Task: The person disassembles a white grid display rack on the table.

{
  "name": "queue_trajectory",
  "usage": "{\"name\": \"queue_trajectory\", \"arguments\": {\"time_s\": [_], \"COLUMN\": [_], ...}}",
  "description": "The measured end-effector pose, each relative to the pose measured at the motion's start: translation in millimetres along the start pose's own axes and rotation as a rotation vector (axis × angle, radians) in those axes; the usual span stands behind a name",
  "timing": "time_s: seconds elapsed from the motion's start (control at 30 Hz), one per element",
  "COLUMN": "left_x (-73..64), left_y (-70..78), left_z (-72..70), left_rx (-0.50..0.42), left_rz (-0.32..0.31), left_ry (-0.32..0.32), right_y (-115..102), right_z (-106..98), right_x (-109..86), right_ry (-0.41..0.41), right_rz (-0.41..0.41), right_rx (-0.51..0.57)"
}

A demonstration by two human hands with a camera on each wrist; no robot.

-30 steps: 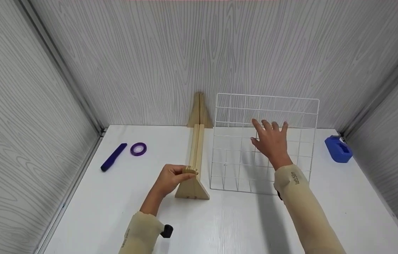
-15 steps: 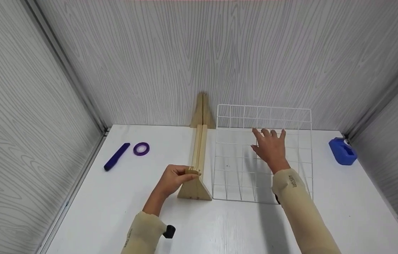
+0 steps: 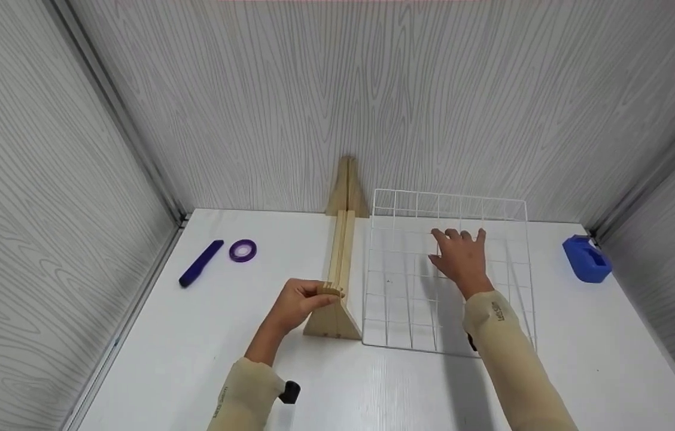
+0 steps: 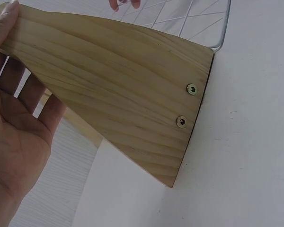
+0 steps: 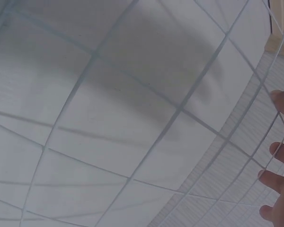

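A wooden stand (image 3: 343, 251) with two tapered end panels and a double rail between them stands mid-table. My left hand (image 3: 300, 304) pinches the rounded top of its near end panel (image 4: 118, 80), thumb on the outer face. That panel's foot shows two bolts in the left wrist view. Right of the stand, a white wire grid panel (image 3: 391, 272) lies beside it, one near corner close to the panel's foot. My right hand (image 3: 462, 258) is spread over the grid, fingers mostly straight. In the right wrist view its fingertips meet the wires (image 5: 181, 109); exact contact is unclear.
A purple bar-shaped tool (image 3: 201, 263) and a purple tape roll (image 3: 243, 251) lie on the left of the white table (image 3: 373, 395). A blue tape dispenser (image 3: 587, 259) sits at the right edge. Wood-grain walls (image 3: 289, 90) enclose the back and sides.
The grid's far edge has come down and its near edge has shifted toward me. My right hand has moved down with it. The left hand keeps its pinch on the stand.
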State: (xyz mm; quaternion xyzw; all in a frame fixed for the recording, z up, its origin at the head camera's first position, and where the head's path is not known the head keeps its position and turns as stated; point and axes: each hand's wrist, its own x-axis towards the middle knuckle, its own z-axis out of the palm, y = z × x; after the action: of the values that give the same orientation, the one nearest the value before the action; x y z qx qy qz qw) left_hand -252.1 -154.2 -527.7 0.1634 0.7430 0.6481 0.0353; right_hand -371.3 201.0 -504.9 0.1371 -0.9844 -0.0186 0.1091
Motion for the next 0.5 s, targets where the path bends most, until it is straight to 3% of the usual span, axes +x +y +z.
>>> {"name": "queue_trajectory", "arguments": {"time_s": [0.5], "left_x": [-0.6], "left_y": [-1.1], "left_z": [0.2], "left_rx": [-0.033], "left_rz": [-0.014], "left_ry": [-0.005], "right_y": [-0.1], "right_z": [15.4], "right_x": [-3.4], "right_ry": [-0.113], "right_rz": [0.015], "right_rx": [0.062]}}
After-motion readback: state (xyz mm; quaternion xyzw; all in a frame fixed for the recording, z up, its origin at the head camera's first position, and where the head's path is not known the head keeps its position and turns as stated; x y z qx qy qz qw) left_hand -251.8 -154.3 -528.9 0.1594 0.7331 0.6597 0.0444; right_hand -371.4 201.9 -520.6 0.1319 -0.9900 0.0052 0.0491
